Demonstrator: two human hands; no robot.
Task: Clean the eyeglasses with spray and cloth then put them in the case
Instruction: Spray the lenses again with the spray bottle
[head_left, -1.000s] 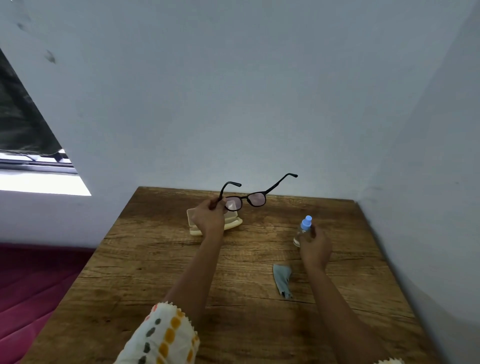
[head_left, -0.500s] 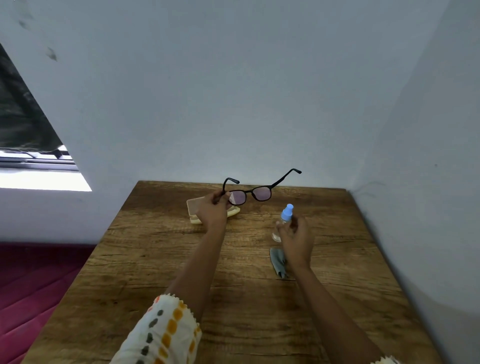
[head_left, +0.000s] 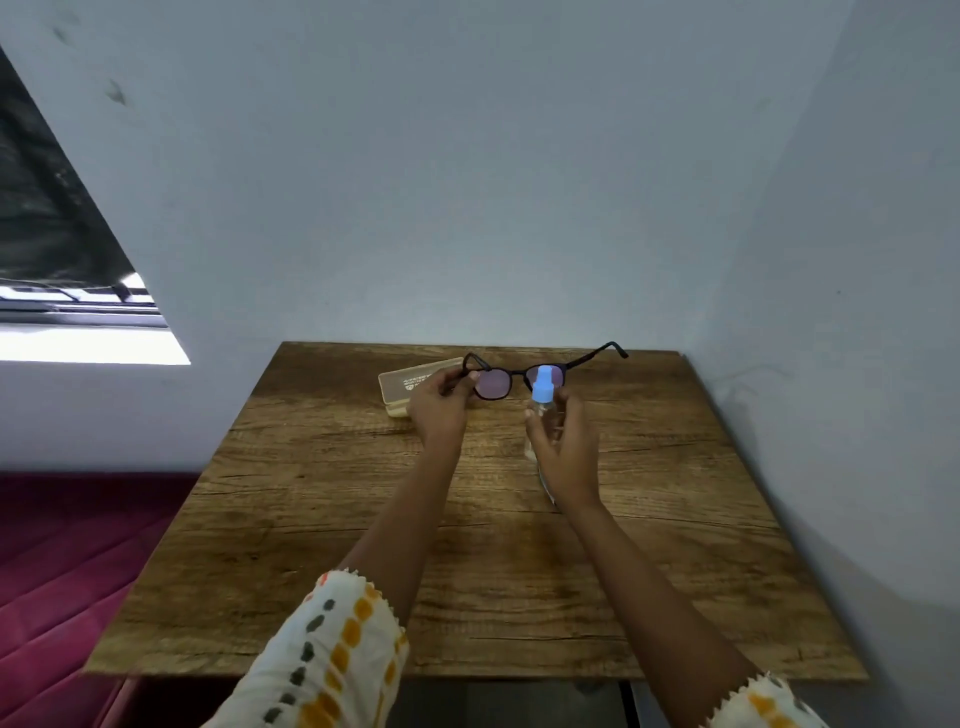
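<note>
Blue-capped spray bottle (head_left: 543, 387) rose before black-framed eyeglasses (head_left: 492, 383).

There are 1 pair of eyeglasses (head_left: 492, 383), 1 spray bottle (head_left: 543, 385), 1 case (head_left: 402, 387), 1 cloth (head_left: 547, 491) and 1 table (head_left: 311, 519).

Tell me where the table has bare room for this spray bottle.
Bare wood lies right of the right hand, out to the table edge by the wall, and across the near left, from the case down to the front edge. Crowded: the far middle, where the left hand holds the eyeglasses by the case, with the spray bottle and cloth alongside.
</note>
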